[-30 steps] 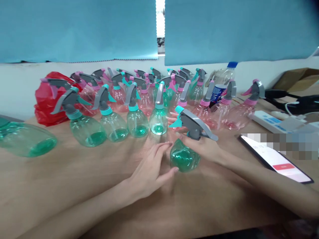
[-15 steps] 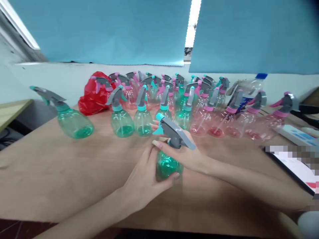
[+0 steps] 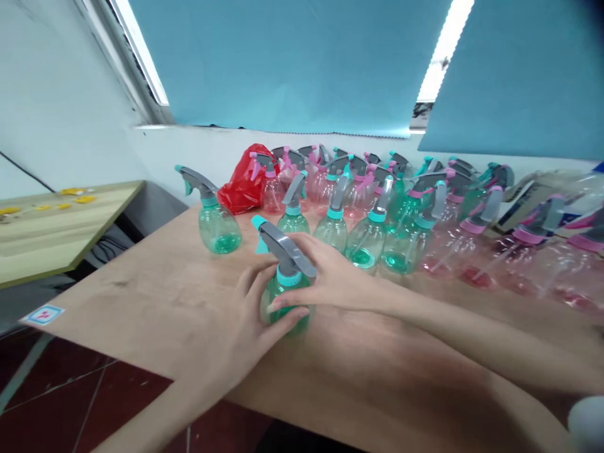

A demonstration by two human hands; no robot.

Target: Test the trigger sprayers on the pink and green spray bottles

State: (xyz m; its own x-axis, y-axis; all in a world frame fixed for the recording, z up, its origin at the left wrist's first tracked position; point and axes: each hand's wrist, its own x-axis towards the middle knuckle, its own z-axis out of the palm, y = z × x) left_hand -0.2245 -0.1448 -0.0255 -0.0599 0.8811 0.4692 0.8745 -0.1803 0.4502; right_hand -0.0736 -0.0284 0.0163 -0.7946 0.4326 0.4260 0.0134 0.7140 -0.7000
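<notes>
Between my hands stands a green spray bottle (image 3: 285, 253), upright, with a grey trigger head and a teal collar and nozzle pointing left. My left hand (image 3: 252, 318) curves round the left and front of its body. From the right, my right hand (image 3: 330, 272) grips the same body just under the collar, its thumb across the front. Much of the bottle is hidden by fingers. Behind it, a row of similar green spray bottles (image 3: 365, 242) runs across the table, with one green spray bottle (image 3: 219, 228) apart at the left.
Pink spray bottles (image 3: 472, 248) continue the row rightward, and more bottles crowd behind. A red plastic bag (image 3: 245, 182) lies by the wall. The wooden table (image 3: 155, 302) has its left edge near a second, lower table (image 3: 70, 233) bearing yellow pieces.
The view has swung left, bringing the second table in. The held bottle has moved left along with both hands. My left hand has closed round it, and the bottle now stands more upright.
</notes>
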